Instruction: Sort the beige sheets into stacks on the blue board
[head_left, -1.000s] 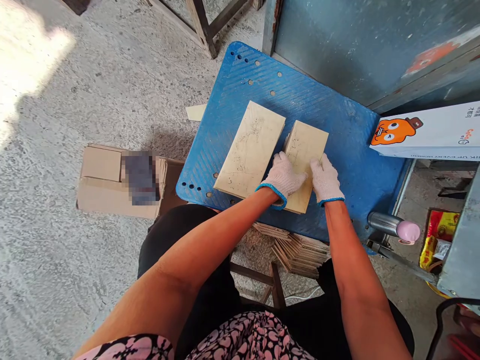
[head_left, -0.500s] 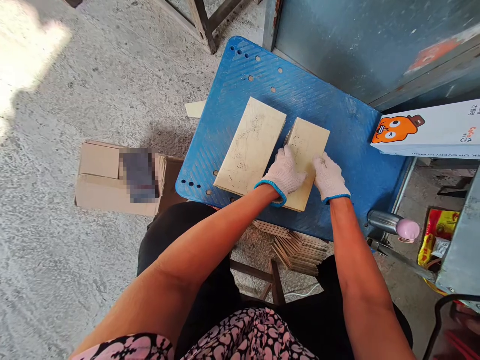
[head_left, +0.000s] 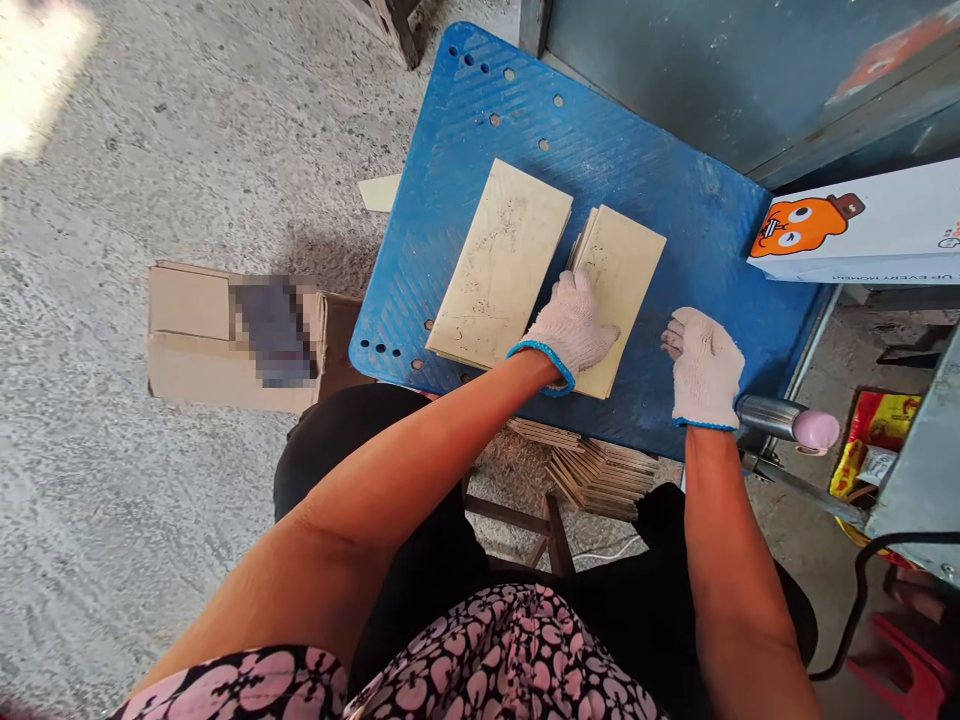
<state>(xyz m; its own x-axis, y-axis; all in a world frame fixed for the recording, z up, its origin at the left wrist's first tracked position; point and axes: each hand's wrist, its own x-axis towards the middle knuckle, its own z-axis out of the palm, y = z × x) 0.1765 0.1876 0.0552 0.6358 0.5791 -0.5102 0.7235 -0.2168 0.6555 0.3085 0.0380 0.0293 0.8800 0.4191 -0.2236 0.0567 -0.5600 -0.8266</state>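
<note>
Two stacks of thin, pale yellow rectangular boards lie side by side on a blue plastic table. My left hand [head_left: 571,325], in a white knitted glove with a blue cuff, is on the narrower right stack [head_left: 630,255]. Its fingers curl at that stack's left edge while the thumb stretches across the top board. The wider left stack [head_left: 499,265] is just beyond the left hand, its top marked with dark specks. My right hand [head_left: 706,368], gloved alike, is apart from the stacks on the right, with loosely bent fingers and nothing visible in them.
The blue table [head_left: 420,240] has holes near its corners. A steel bottle with a pink cap [head_left: 814,430] lies beside my right wrist. A white box [head_left: 877,220] sits at the right edge. More boards [head_left: 600,475] are piled below; a cardboard box [head_left: 195,365] is on the floor.
My right hand has let go of the right stack's edge and moved right, towards the bottle. My left hand stays on that stack. The camera view has shifted slightly.
</note>
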